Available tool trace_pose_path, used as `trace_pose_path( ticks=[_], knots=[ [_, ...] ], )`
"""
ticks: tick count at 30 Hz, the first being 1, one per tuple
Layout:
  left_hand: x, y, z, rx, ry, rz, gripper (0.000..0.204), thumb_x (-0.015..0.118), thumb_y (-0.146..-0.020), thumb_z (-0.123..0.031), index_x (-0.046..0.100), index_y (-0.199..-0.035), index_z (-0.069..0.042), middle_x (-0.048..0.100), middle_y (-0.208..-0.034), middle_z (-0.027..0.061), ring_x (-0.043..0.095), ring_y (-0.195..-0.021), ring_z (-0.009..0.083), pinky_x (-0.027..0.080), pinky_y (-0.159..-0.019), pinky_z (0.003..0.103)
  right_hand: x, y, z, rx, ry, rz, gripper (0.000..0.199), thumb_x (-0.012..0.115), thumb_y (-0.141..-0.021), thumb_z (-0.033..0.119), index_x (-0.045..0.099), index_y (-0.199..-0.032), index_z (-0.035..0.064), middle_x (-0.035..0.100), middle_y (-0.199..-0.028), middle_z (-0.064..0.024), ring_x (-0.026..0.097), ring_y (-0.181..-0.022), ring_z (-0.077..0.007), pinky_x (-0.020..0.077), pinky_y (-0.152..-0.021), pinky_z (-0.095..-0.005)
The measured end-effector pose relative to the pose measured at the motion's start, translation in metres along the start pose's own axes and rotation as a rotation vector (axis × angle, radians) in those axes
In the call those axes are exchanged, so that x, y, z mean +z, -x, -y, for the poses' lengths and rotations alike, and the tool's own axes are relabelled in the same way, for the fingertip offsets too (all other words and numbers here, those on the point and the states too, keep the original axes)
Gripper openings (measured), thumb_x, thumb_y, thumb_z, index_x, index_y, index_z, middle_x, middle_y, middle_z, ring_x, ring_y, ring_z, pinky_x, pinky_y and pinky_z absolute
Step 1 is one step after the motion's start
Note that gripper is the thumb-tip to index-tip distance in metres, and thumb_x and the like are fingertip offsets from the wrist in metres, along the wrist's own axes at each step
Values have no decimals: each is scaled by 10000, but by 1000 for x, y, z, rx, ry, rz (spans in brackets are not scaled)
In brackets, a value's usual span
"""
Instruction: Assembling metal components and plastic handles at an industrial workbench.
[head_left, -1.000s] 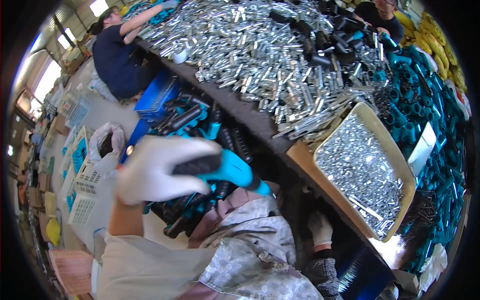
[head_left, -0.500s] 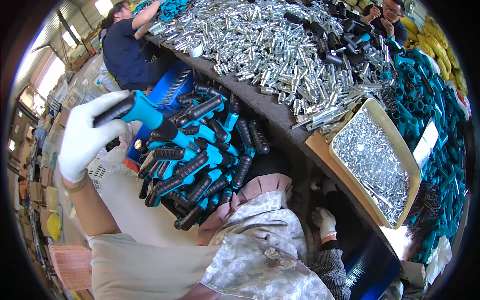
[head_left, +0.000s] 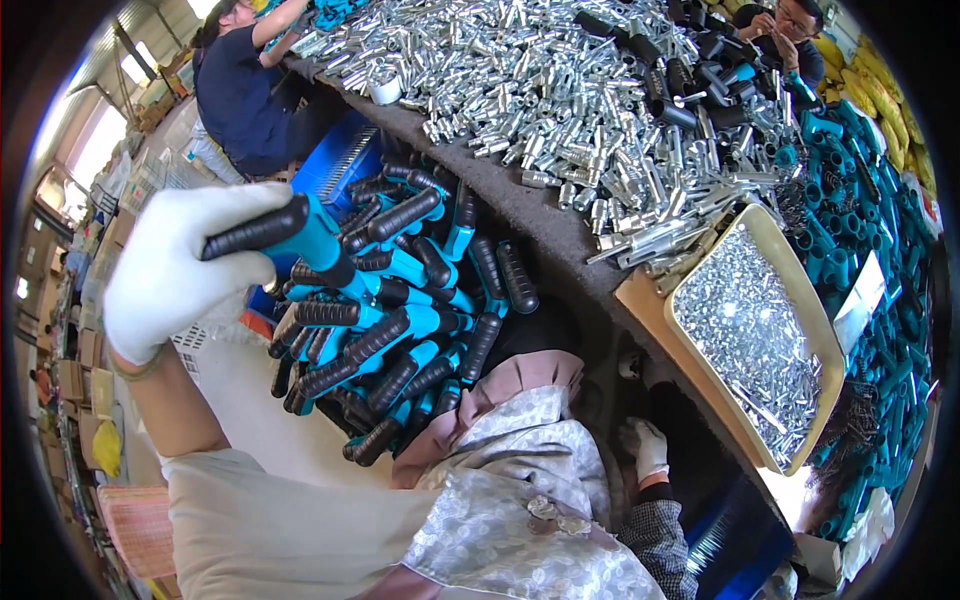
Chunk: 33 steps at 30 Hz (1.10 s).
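Note:
In its white glove, my left hand (head_left: 180, 265) grips a teal tube-shaped tool (head_left: 318, 240) by its black ribbed handle. The tool's far end is over a heap of similar teal tools with black handles (head_left: 400, 300); where it ends is hard to make out among them. Low in the dark space beneath the table edge is my right hand (head_left: 646, 450), also white-gloved, below a checked sleeve with a black cuff. Shadow hides most of its fingers and whatever they touch.
Shiny metal fittings (head_left: 500, 90) cover the dark table. A tan tray (head_left: 830, 400) of small metal parts sits at its edge, with teal tubes (head_left: 870, 330) heaped beyond. A blue crate (head_left: 340, 165) stands behind the tool heap. Two other people work across the table and at far left.
My left hand has shifted slightly left and down, and the tool's handle has dipped a little with it. My right hand stays in about the same place.

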<state>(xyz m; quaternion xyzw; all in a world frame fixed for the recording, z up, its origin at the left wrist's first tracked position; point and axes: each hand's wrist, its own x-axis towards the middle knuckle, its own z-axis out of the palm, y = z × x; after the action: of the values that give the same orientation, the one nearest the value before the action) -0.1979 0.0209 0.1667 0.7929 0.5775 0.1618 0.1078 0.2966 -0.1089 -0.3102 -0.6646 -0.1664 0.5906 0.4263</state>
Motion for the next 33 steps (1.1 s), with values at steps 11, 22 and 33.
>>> trace_pose_path(
  ticks=[11, 22, 33],
  knots=[
    [138, -8, 49, 239, -280, 289, 534, 763, -759, -238, 638, -1273, -168, 642, -928, 102, 634, -875, 310, 533, -785, 412, -8, -9, -15, -81, 42, 1, 271, 580, -997, 220, 695, -1167, 44, 738, -1018, -92, 693, -867, -181, 532, -738, -296],
    [184, -19, 43, 385, -438, 119, 559, 772, -715, -487, 660, -1131, -131, 590, -974, 61, 550, -956, 277, 444, -851, 409, 0, -18, -15, -48, 112, -26, 245, 584, -991, 154, 697, -1138, -8, 735, -1010, -106, 700, -855, -192, 558, -767, -294],
    [206, -40, 84, 603, -500, 194, 99, 627, -792, -209, 724, -811, -202, 584, -858, 35, 572, -838, 238, 445, -741, 397, 1, -16, -24, -274, 371, -3, 240, 593, -977, 130, 712, -1114, -27, 737, -1013, -95, 692, -955, -196, 537, -837, -288]
  ],
)
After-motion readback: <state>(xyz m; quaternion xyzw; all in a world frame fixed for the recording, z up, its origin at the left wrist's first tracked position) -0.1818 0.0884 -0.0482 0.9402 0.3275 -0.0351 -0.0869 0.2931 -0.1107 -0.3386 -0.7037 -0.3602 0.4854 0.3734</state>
